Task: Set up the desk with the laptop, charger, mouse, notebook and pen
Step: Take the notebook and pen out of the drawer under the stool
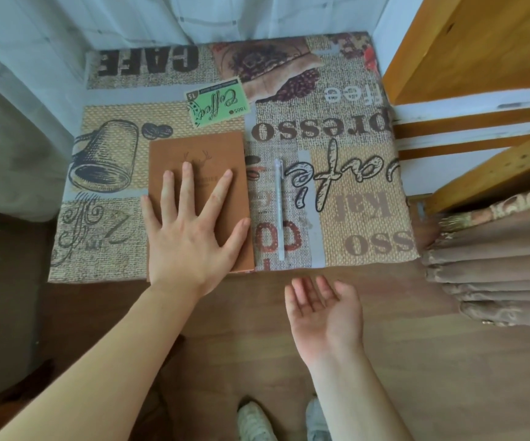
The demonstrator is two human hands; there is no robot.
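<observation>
Tabletop point(352, 186): left hand point(190, 237) flat on notebook point(197, 160).

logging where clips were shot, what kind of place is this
Probably a room in a home, not an office: a small table under a coffee-print tablecloth, sheer white curtains behind, a wood-look floor, and draped brown fringed fabric at right.

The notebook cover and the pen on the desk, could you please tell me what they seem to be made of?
Notebook: likely leather or faux leather, matte tan, with a deer emblem that looks pressed into the cover. Pen: probably plastic, with a pale, translucent-looking, smooth barrel.
</observation>
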